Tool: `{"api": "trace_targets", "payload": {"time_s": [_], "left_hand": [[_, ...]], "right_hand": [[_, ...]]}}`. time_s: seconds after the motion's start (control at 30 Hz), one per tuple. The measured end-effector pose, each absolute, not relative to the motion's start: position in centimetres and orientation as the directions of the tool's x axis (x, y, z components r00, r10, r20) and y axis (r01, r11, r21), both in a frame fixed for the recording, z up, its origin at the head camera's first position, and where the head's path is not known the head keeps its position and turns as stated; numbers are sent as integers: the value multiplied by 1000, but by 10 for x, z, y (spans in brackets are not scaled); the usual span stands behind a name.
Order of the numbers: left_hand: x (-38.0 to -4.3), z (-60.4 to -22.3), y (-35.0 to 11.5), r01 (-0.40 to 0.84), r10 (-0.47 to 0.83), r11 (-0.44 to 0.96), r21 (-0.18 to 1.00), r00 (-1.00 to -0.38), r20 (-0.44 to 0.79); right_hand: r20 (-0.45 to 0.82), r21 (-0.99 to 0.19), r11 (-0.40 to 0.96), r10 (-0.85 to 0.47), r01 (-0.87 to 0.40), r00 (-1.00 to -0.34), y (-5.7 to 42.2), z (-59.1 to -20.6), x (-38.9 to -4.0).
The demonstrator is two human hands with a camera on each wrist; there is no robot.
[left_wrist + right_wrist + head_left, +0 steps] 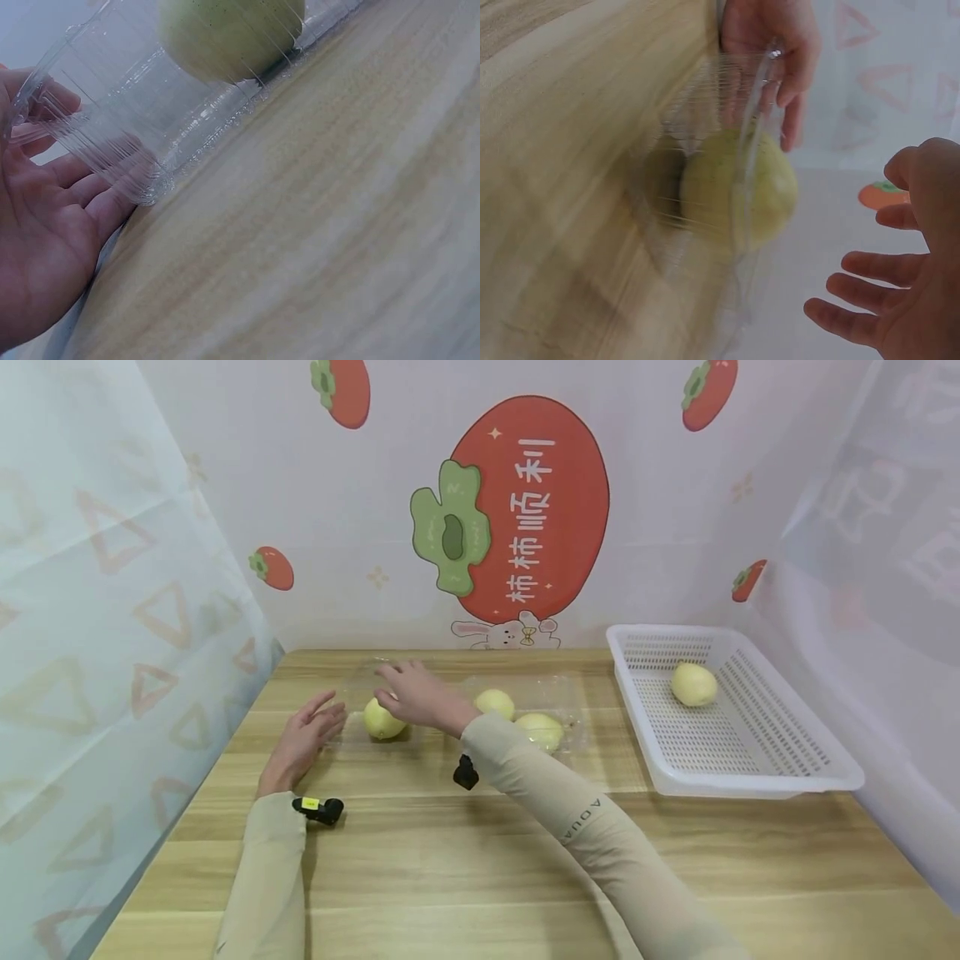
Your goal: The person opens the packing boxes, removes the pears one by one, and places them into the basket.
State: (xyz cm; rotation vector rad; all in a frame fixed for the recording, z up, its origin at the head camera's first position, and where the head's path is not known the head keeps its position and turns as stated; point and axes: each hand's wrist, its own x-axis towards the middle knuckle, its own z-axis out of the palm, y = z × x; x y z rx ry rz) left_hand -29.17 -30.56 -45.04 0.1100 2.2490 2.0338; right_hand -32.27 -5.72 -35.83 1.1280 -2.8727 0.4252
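Observation:
My left hand point(306, 739) lies at the left end of a clear plastic box point(131, 90), palm turned toward it and fingers fairly straight. In the left wrist view its fingers point(97, 199) touch or sit just behind the box's end wall. A smooth, pale yellow fruit point(384, 720) stands in the box near that end. Over it hovers my right hand point(423, 695), with fingers spread apart and nothing held. The right wrist view shows a gap between this hand point(904, 277) and the fruit point(739, 184).
Beyond my right forearm, two more yellow fruits point(543, 732) sit in clear plastic; whether it is the same box, I cannot tell. A white perforated basket point(757, 785) at the right holds one yellow fruit point(693, 684). Printed cloth hangs behind the wooden table point(450, 877).

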Motion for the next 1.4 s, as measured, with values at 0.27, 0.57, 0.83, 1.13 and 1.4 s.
{"api": "trace_targets", "payload": {"time_s": [0.27, 0.57, 0.83, 1.13, 1.4], "left_hand": [[-297, -459, -310, 10, 128, 96, 995, -992, -2], [-295, -456, -310, -9, 134, 104, 995, -991, -23], [-293, -457, -309, -15, 131, 130, 991, -991, -32], [-295, -459, -308, 6, 125, 106, 994, -992, -7], [-296, -459, -307, 2, 119, 106, 994, -993, -10]], "right_hand": [[115, -258, 741, -614, -620, -781, -70, -372, -329], [108, -187, 786, -581, -590, -807, -87, -392, -337], [119, -171, 775, -597, -609, -793, -100, -406, -336], [166, -21, 759, -640, -651, -751, -107, -414, -334], [169, -9, 779, -617, -627, -769, -108, -418, -328]]}}
